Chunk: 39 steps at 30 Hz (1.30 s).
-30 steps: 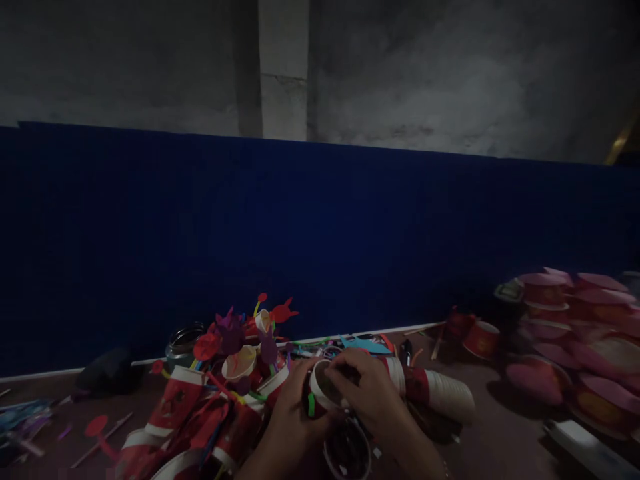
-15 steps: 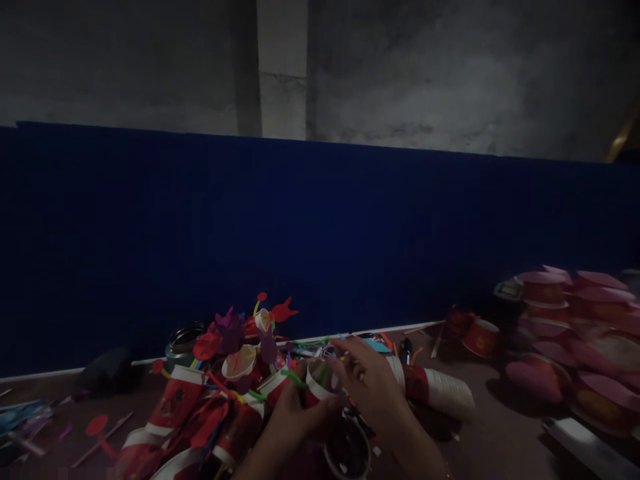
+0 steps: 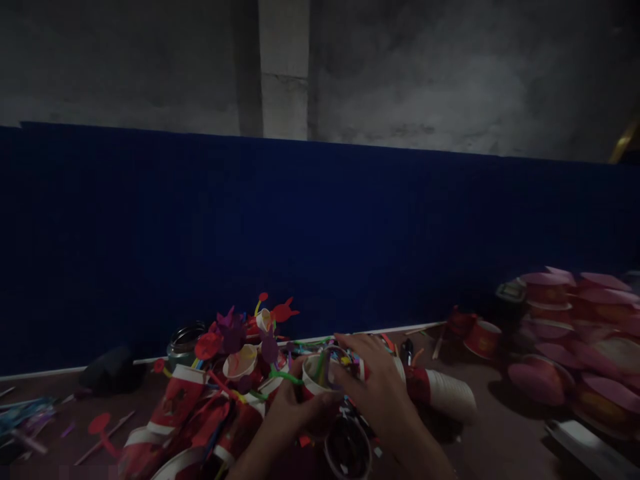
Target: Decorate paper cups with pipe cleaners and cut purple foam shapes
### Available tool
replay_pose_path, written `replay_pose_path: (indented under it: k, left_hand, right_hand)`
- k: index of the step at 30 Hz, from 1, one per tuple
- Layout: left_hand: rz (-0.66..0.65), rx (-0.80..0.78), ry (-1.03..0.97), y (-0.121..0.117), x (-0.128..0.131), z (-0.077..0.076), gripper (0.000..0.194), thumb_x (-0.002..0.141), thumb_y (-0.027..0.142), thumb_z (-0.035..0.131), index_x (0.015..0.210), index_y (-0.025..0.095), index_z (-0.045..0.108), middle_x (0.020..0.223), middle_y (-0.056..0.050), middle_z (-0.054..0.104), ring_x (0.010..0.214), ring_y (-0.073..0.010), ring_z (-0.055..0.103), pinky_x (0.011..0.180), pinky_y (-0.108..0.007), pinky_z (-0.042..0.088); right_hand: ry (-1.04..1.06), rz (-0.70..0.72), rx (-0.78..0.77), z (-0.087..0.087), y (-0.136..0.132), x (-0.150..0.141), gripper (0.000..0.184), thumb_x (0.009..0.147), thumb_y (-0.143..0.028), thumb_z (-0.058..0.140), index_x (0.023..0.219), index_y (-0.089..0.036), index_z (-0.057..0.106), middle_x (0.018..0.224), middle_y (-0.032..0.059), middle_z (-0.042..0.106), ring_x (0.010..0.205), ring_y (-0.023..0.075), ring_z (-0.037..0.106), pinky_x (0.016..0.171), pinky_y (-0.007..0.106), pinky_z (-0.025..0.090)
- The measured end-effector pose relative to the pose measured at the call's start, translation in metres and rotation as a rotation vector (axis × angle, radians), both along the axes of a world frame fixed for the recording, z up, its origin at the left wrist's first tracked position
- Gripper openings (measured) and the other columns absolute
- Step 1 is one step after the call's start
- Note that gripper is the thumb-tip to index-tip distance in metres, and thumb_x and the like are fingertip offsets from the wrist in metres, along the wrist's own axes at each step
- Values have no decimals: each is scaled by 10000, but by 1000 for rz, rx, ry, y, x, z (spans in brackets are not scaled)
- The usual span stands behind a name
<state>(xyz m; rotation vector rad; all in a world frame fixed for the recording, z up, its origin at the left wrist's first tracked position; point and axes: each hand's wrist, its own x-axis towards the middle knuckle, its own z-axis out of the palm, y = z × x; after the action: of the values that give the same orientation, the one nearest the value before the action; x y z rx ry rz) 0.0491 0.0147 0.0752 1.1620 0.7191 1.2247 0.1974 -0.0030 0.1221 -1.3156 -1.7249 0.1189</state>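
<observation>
A red and white paper cup [image 3: 311, 385] stands mouth up between my hands at the bottom middle. My left hand [image 3: 293, 413] wraps around its left side, thumb across the front. A green pipe cleaner [image 3: 290, 378] bends out over the left rim, and another green strip shows inside the cup. My right hand [image 3: 373, 380] is closed on the right rim, its thumb at the cup's mouth and its other fingers reaching behind. Their tips are partly hidden. Just below sits a round container with dark contents [image 3: 347, 448]. A stack of paper cups [image 3: 447, 395] lies right of my right hand.
Decorated red cups [image 3: 177, 400] with pipe cleaners and cutouts pile up at left. A glass jar [image 3: 186, 343] stands behind them. Pink-topped red cups [image 3: 545, 333] are heaped at far right, near a pale flat object [image 3: 585, 440]. A blue panel [image 3: 320, 233] borders the table.
My right hand has moved in against the cup, its thumb now at the rim. The cup's mouth shows more openly, with the green strip inside clearer. My left hand keeps its hold.
</observation>
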Motion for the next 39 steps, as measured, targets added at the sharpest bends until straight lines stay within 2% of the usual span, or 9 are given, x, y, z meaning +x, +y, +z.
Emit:
replay_pose_path:
  k: [4, 11, 16, 20, 23, 26, 29, 32, 39]
  left_hand:
    - [-92, -48, -42, -1, 0, -7, 552, 500, 314, 816, 1005, 193, 630, 885, -63, 711, 842, -247, 639, 748, -320, 481]
    - [-207, -181, -191, 3, -2, -18, 537, 488, 373, 811, 952, 157, 647, 885, -105, 704, 838, -287, 642, 764, -371, 473]
    - [-243, -144, -164, -4, 2, -6, 524, 496, 378, 810, 938, 143, 654, 865, -114, 705, 832, -294, 646, 766, -380, 471]
    - [-198, -161, -204, -1, 4, -6, 567, 500, 407, 798, 977, 140, 648, 913, -131, 707, 872, -311, 647, 823, -415, 459]
    - [-46, -214, -221, 7, 0, -9, 462, 540, 427, 767, 893, 144, 675, 944, -127, 707, 934, -318, 631, 859, -418, 456]
    - [93, -232, -225, 14, -5, -8, 443, 576, 450, 745, 887, 141, 686, 914, -117, 717, 1018, -322, 596, 915, -410, 432]
    - [106, -200, -283, 13, -5, -6, 506, 611, 438, 734, 1013, 140, 659, 932, -101, 718, 1079, -297, 566, 989, -395, 375]
    - [9, -152, -361, 8, 1, -4, 593, 610, 386, 749, 1136, 155, 599, 971, -100, 710, 1085, -295, 563, 1012, -411, 349]
    - [-46, -114, -469, 8, -9, 1, 710, 598, 411, 751, 1244, 274, 490, 1258, -89, 558, 1169, -307, 485, 942, -401, 408]
  right_hand:
    - [-10, 136, -201, 1, -2, -2, 180, 707, -191, 627, 867, -253, 681, 870, 25, 665, 882, 235, 564, 834, 390, 391]
    - [93, 225, -240, 3, -3, 5, 100, 738, -210, 608, 796, -241, 684, 819, 12, 648, 810, 195, 573, 744, 313, 431]
    - [17, 199, -207, -2, 1, 7, 184, 750, -227, 599, 891, -269, 709, 826, 33, 679, 813, 223, 588, 781, 370, 438]
    - [35, 189, -153, 0, -1, 10, 306, 828, -261, 504, 1105, -317, 622, 1018, 32, 657, 980, 231, 565, 896, 413, 402]
    - [189, 31, -79, 1, 1, 17, 385, 838, -343, 493, 1214, -272, 529, 1144, 60, 601, 1081, 238, 520, 952, 419, 371]
    - [401, -97, -163, -3, 8, 21, 446, 805, -448, 510, 1171, -198, 554, 1106, 99, 622, 1032, 258, 558, 909, 412, 415]
    - [552, 58, -305, -8, 15, 12, 400, 766, -508, 536, 955, -182, 669, 961, 95, 680, 933, 268, 606, 840, 395, 459]
    - [826, 268, -417, -12, 18, -3, 358, 729, -502, 596, 852, -180, 692, 784, 56, 700, 777, 240, 643, 726, 356, 501]
    - [1234, 341, -449, -12, 17, -7, 333, 687, -432, 680, 880, -161, 671, 733, 51, 702, 765, 247, 659, 670, 343, 512]
